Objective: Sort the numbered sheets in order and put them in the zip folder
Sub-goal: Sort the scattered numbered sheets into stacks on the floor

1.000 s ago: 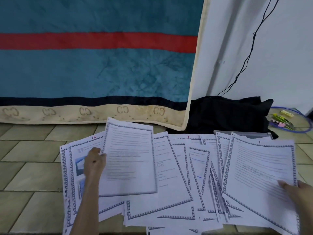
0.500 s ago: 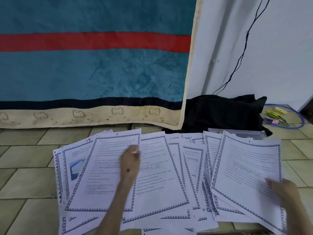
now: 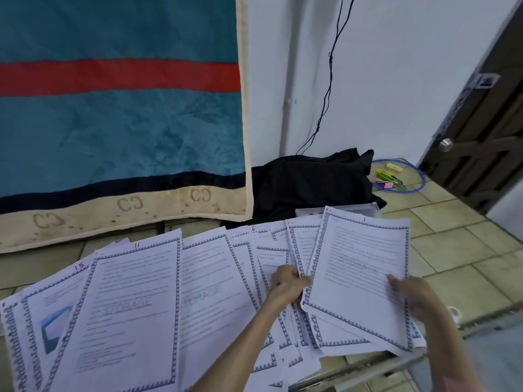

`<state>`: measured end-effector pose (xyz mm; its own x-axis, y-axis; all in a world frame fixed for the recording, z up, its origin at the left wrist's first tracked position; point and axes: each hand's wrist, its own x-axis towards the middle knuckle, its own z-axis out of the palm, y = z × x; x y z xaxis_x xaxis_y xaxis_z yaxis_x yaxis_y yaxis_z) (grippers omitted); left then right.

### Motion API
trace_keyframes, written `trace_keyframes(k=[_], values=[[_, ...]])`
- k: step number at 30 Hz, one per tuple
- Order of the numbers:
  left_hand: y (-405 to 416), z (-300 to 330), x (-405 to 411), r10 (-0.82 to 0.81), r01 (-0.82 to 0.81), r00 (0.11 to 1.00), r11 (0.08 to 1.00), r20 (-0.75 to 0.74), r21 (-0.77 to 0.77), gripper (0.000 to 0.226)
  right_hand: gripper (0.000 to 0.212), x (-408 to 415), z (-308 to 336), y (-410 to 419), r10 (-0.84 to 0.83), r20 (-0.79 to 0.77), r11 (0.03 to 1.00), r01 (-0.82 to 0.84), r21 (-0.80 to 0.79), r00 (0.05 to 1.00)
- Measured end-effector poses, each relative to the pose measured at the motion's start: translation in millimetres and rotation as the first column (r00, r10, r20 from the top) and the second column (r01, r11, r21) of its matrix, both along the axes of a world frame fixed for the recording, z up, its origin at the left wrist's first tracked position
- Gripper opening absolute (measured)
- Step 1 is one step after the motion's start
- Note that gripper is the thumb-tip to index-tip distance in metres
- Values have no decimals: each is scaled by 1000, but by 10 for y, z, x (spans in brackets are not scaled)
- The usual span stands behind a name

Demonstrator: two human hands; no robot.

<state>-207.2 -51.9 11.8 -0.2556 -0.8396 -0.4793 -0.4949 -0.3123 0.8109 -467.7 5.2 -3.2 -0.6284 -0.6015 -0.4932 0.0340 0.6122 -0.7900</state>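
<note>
The sheet marked 1 is the landmark here: a thin white paper with a blue patterned border and grey printed lines, lying tilted on top of the right end of the fan of numbered sheets. The right hand rests on its lower right part, with the thumb on top of the paper; the other fingers are blurred, so I cannot tell if they curl under the edge. The left hand is just beside its left edge, fingers curled and pinching the edges of the sheets lying under it. To the left of sheet 1 the papers overlap like flat scales on the tiled floor; the sheet marked 11 and the sheet marked 15 lie far to the left, and a sheet marked 6 is between. Just behind the top edge of sheet 1 the clear plastic zip folder shows partly, touching a soft black cloth. Right of sheet 1 the beige tiles are bare up to a dark wooden door. Behind the cloth, highlighter pens lie inside a blue cable loop. A plush teal blanket hangs behind the left sheets.
</note>
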Motion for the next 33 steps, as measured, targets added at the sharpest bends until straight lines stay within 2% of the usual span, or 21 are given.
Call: trace_keyframes(k=[3, 6, 10, 13, 14, 17, 18, 19, 22, 25, 26, 28, 30, 31, 33], values=[[-58, 17, 2, 4, -4, 1000, 1000, -11, -22, 22, 24, -7, 25, 46, 39, 129, 997, -29, -77, 991], [-192, 103, 168, 84, -85, 994, 996, -69, -23, 10, 22, -2, 29, 70, 120, 199, 988, -98, -118, 973], [-309, 129, 419, 83, -91, 990, 994, -117, -65, 26, 21, 72, -18, 37, 175, 279, 975, -127, -180, 944], [-288, 68, 484, 80, -88, 985, 995, -152, -42, 24, 17, 89, 0, 24, 230, 343, 959, -152, -241, 911], [-281, 48, 504, 92, -96, 974, 995, -208, -13, 20, 23, 83, 13, 24, 267, 359, 946, -173, -273, 894], [-229, 91, 514, 98, -33, 887, 988, -451, 150, 19, 71, 128, 72, 16, 407, 344, 903, -316, -291, 846], [-202, 113, 490, 71, 14, 873, 985, -483, 170, 21, 75, 132, 49, -2, 433, 328, 892, -348, -287, 840], [-175, 124, 454, 37, 55, 868, 984, -495, 169, 22, 68, 144, 46, -5, 438, 309, 889, -356, -287, 844], [-56, 160, 307, -55, 92, 893, 994, -448, 61, 24, 47, 65, 27, -8, 320, 293, 921, -223, -320, 901], [73, 113, 236, -201, 154, 962, 958, -184, -242, 30, 42, -128, -14, 53, 166, 305, 952, -71, -299, 938], [124, 80, 234, -225, 180, 966, 937, -124, -301, 31, 47, -188, -50, 83, 132, 302, 960, -45, -278, 944], [247, 63, 214, -269, 231, 960, 915, -75, -331, 35, 76, -322, -172, 149, 96, 318, 971, -18, -239, 943], [349, 19, 183, -335, 284, 938, 891, -90, -354, 44, 87, -384, -258, 183, 100, 320, 971, -22, -238, 942], [382, -7, 168, -336, 269, 932, 895, -140, -357, 43, 81, -367, -247, 183, 104, 325, 970, -24, -240, 940], [403, -41, 161, -250, 154, 930, 931, -270, -330, 35, 54, -311, -191, 168, 86, 338, 972, -5, -233, 937]])
